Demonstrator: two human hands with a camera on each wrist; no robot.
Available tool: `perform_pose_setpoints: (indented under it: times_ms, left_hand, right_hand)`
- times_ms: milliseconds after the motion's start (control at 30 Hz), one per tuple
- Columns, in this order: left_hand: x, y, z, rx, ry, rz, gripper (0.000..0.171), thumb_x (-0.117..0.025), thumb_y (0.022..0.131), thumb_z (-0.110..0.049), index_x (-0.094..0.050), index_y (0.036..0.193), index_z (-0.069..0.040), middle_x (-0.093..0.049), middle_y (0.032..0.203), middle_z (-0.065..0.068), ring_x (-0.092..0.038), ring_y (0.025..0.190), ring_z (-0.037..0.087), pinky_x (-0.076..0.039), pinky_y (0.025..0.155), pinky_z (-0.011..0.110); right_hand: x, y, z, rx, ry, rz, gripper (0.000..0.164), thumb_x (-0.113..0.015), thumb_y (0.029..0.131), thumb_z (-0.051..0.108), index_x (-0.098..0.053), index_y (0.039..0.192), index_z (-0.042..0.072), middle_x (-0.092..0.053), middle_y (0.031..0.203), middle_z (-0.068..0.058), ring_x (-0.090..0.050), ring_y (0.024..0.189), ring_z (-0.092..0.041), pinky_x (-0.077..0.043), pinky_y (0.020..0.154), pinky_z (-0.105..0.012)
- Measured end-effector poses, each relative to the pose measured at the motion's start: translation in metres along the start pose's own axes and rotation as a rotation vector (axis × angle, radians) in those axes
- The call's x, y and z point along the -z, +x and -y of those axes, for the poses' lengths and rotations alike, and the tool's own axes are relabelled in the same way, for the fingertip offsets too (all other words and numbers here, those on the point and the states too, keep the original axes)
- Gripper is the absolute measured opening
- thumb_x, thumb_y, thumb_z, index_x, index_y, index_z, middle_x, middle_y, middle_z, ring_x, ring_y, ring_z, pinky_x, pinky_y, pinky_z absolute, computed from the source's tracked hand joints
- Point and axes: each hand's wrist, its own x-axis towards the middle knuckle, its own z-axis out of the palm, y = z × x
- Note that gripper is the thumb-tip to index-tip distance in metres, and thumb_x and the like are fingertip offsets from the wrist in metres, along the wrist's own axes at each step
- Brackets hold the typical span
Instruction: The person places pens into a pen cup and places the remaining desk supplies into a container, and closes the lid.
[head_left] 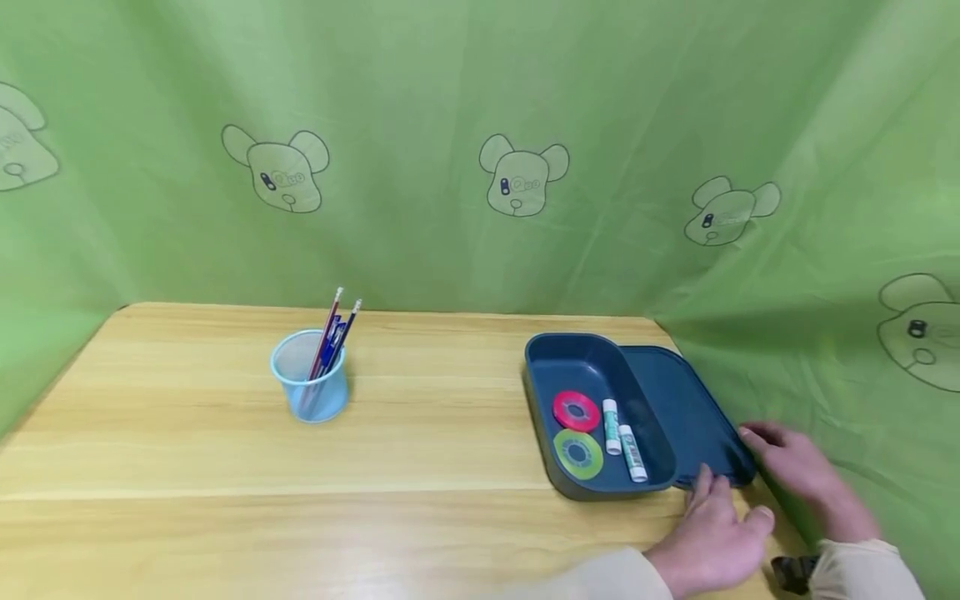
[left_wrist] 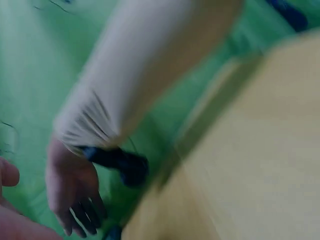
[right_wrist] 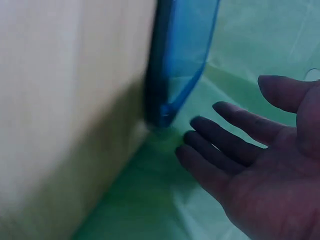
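Note:
A dark blue lid (head_left: 678, 408) lies at the table's right side, partly hidden behind a dark blue box (head_left: 534, 400). The box holds a pink tape roll (head_left: 576, 411), a green tape roll (head_left: 578, 454) and two glue sticks (head_left: 632, 454). My left hand (head_left: 708, 537) reaches to the lid's near edge with its fingers extended. Beside the lid's near right corner is my right hand (head_left: 798, 467). The right wrist view shows this right hand (right_wrist: 250, 160) with fingers spread, nothing in them, just off the lid's corner (right_wrist: 185, 60).
A light blue mesh pen cup (head_left: 317, 400) with pencils and a blue pen stands on the left of the wooden table (head_left: 300, 517). A green curtain (head_left: 420, 167) with mouse heads hangs behind it and close along its right edge.

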Motion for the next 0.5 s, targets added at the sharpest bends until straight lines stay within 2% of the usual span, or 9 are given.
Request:
perform_pose_setpoints:
  times_ms: [67, 167, 367, 500]
  left_hand:
    - [-0.007, 0.006, 0.007, 0.018, 0.014, -0.027, 0.065, -0.046, 0.098, -0.047, -0.035, 0.152, -0.013, -0.014, 0.161, -0.002, -0.013, 0.145, 0.016, -0.027, 0.114, 0.034]
    - [-0.013, 0.014, 0.013, 0.04, 0.021, -0.082, 0.072, -0.048, 0.097, -0.048, -0.027, 0.155, -0.013, -0.005, 0.162, 0.0, -0.01, 0.146, 0.02, -0.026, 0.114, 0.036]
    - [-0.015, 0.027, 0.011, 0.073, 0.025, -0.211, 0.077, -0.054, 0.093, -0.044, -0.025, 0.155, -0.008, -0.018, 0.16, 0.003, -0.017, 0.144, 0.02, -0.028, 0.112, 0.031]
    - [-0.016, 0.033, 0.011, 0.138, -0.032, -0.241, 0.079, -0.059, 0.09, -0.04, -0.026, 0.154, -0.008, -0.026, 0.156, 0.002, -0.022, 0.142, 0.018, -0.03, 0.111, 0.032]
  right_hand:
    - [-0.005, 0.003, -0.003, -0.005, 0.007, 0.012, 0.063, -0.033, 0.107, 0.036, -0.037, 0.137, -0.019, -0.032, 0.137, -0.047, -0.032, 0.12, -0.065, -0.033, 0.092, -0.071]
    - [-0.009, 0.006, -0.002, -0.014, 0.033, 0.035, 0.067, -0.033, 0.107, 0.039, -0.03, 0.14, -0.02, -0.027, 0.139, -0.047, -0.027, 0.123, -0.065, -0.03, 0.094, -0.072]
    - [-0.015, 0.009, 0.002, -0.012, 0.074, 0.039, 0.07, -0.035, 0.106, 0.04, -0.024, 0.142, -0.02, -0.023, 0.141, -0.047, -0.023, 0.125, -0.065, -0.028, 0.097, -0.071]
    - [-0.02, 0.009, 0.0, -0.017, 0.102, 0.026, 0.068, -0.036, 0.107, 0.037, -0.025, 0.142, -0.02, -0.024, 0.141, -0.047, -0.024, 0.126, -0.064, -0.028, 0.099, -0.07]
